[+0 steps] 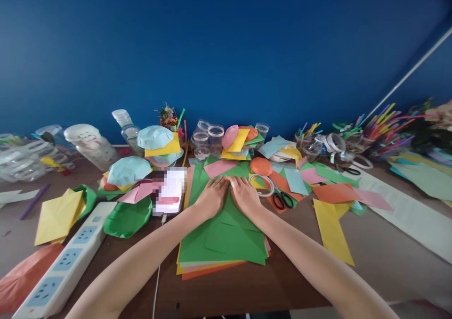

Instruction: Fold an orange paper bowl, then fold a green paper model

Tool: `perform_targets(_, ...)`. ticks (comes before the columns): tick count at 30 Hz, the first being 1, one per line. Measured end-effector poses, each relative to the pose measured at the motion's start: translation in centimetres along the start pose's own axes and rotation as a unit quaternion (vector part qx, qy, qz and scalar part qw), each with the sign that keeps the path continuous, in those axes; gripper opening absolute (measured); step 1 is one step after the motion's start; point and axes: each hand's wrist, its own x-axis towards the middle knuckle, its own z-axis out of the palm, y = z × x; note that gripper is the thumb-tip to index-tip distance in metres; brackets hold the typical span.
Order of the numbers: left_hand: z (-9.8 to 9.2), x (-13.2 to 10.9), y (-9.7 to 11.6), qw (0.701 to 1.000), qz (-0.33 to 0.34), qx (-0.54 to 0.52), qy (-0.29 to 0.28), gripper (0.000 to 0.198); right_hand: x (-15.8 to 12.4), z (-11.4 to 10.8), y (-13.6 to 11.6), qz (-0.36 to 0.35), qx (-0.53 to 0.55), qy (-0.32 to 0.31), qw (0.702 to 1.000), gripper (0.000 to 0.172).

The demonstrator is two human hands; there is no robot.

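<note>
My left hand (213, 197) and my right hand (245, 197) press down side by side on green paper (229, 222), their fingertips nearly meeting at the far end. The fingers lie stretched forward, close together; the thumbs are hard to make out. Slanted edges of the green paper run out from beneath both hands, and I cannot tell how it is folded there. Below it is a stack of coloured sheets (212, 275), with green on top and yellow, pink and orange edges showing. Black-handled scissors (282, 199) and a white tape roll (262, 185) lie right of my right hand.
Left of the stack are a phone (173, 194) on a cable, a green paper bowl shape (127, 216) and a white power strip (67, 260). Clear cups (215, 140) and paper shapes stand along the blue wall (226, 50). Coloured paper pieces (334, 193) and straws (384, 123) are to the right.
</note>
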Motion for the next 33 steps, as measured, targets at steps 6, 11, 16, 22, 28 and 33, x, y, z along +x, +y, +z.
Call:
perform_targets(6, 0.2, 0.0, -0.1, 1.0, 0.0, -0.016, 0.011, 0.044, -0.1, -0.3, 0.0, 0.0, 0.006, -0.009, 1.0, 0.039)
perform_targets(11, 0.3, 0.0, -0.4, 0.999, 0.0, -0.033, 0.017, 0.043, -0.1, -0.5, 0.1, 0.016, 0.037, -0.006, 0.999, 0.039)
perform_targets(16, 0.4, 0.0, -0.5, 0.999, 0.011, -0.029, 0.013, 0.043, -0.3, -0.5, -0.1, 0.01, 0.023, -0.006, 1.0, 0.039)
perform_targets(22, 0.1, -0.1, 0.0, 1.0, -0.008, 0.003, 0.013, 0.043, -1.5, -0.9, -0.2, -0.012, 0.008, 0.002, 1.0, 0.036)
perform_targets(28, -0.3, -0.1, 0.5, 0.999, -0.043, 0.017, -0.011, 0.046, -3.8, -1.7, 0.2, -0.022, -0.008, -0.008, 1.0, 0.036)
perform_targets(33, -0.3, -0.2, 0.6, 0.997, -0.066, 0.033, -0.01, 0.048, -5.5, -2.5, 0.6, -0.041, -0.02, -0.013, 0.999, 0.036)
